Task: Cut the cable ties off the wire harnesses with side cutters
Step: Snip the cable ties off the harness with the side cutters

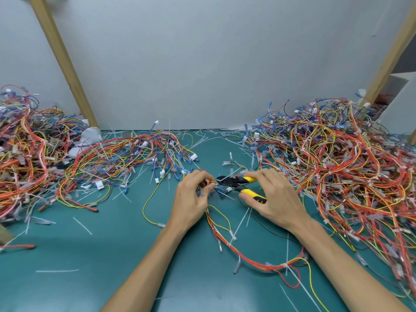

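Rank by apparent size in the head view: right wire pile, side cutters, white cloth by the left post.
1. Right wire pile, largest by far.
2. Side cutters and white cloth look alike; the cloth is farther and partly buried, the cutters partly under the right hand, so no ranking.

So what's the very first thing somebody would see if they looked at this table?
Probably the tangled, colourful wire harnesses: a left pile and a right pile on the green mat. In the middle, the right hand grips yellow-handled side cutters, aimed at the held harness that the left hand pinches. White cut cable ties lie scattered over the mat.
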